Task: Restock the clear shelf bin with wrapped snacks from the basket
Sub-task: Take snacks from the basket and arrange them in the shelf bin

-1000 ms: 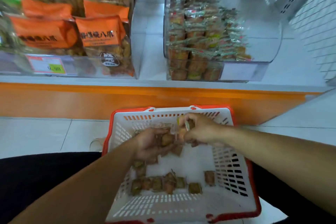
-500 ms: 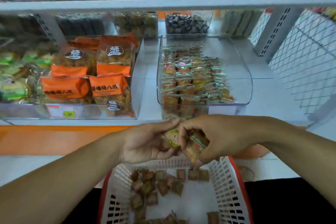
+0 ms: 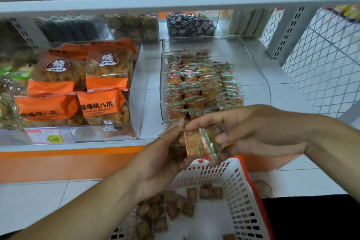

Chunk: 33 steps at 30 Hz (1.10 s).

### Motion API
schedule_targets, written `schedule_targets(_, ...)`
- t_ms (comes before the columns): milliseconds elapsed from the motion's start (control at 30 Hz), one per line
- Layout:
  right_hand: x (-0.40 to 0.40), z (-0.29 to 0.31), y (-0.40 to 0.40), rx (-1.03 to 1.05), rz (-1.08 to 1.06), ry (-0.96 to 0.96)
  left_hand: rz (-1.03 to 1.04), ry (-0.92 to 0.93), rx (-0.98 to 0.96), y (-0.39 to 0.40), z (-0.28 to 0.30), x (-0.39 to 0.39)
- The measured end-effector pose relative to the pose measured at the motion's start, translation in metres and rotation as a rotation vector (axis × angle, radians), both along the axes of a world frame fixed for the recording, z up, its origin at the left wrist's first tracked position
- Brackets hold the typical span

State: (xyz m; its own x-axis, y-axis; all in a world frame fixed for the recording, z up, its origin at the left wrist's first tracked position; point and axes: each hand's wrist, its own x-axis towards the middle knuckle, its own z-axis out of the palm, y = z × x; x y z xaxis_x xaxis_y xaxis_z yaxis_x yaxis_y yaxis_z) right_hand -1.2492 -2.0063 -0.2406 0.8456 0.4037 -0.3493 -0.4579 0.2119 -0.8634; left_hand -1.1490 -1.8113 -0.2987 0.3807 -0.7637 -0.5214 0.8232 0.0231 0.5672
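Both hands meet above the basket (image 3: 241, 191). Right hand (image 3: 259, 132) pinches a cluster of wrapped snacks (image 3: 198, 144); left hand (image 3: 165, 154) cups them from beside. Clear shelf bin (image 3: 259, 76) lies straight ahead and above, open front facing them. Right hand nearer its empty right side.

A shop: shelves (image 3: 175, 3) of packaged snacks (image 3: 106, 72) with a price tag (image 3: 46, 137).

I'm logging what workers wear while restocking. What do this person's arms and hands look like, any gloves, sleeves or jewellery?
Both forearms are bare as far as the view shows: no sleeves reach them. The left hand and right hand wear no gloves, and no rings, watch or bracelets show.
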Motion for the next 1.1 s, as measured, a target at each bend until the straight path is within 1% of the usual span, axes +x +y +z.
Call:
schedule_targets(67, 0.001, -0.007, 0.009, -0.094, -0.108, -0.060, 0.016, -0.013, -0.016, -0.002, 0.000, -0.003)
schedule_targets(167, 0.001, -0.012, 0.015, -0.263, -0.292, -0.116, 0.005, 0.014, 0.000, -0.002, 0.001, -0.003)
schedule_targets(267, 0.001, -0.013, 0.016, -0.403, -0.358, -0.128, -0.025, 0.054, -0.045, 0.002, 0.003, 0.002)
schedule_targets(333, 0.001, -0.014, 0.015, -0.444, -0.420, -0.126, -0.051, 0.029, -0.074, 0.004, 0.003, 0.003)
schedule_targets(433, 0.001, -0.017, 0.012, -0.505, -0.472, -0.115, -0.028, 0.036, -0.079, 0.003, 0.002, 0.001)
schedule_targets(633, -0.001, -0.017, 0.010, -0.506, -0.388, -0.063, -0.014, -0.065, -0.008, 0.003, -0.003, -0.002)
schedule_targets(767, -0.005, -0.020, 0.009, -0.424, -0.347, -0.050, 0.009, -0.143, 0.010, 0.003, -0.006, -0.005)
schedule_targets(900, -0.006, -0.022, 0.011, -0.511, -0.259, -0.080, -0.007, -0.210, 0.006, 0.004, -0.009, -0.005)
schedule_targets(1000, -0.007, -0.021, 0.009, -0.513, -0.188, -0.061, -0.022, -0.302, 0.033, 0.004, -0.010, -0.007)
schedule_targets(1100, -0.007, -0.016, 0.005, -0.601, -0.160, -0.124, -0.014, -0.403, 0.026, 0.002, -0.008, -0.008)
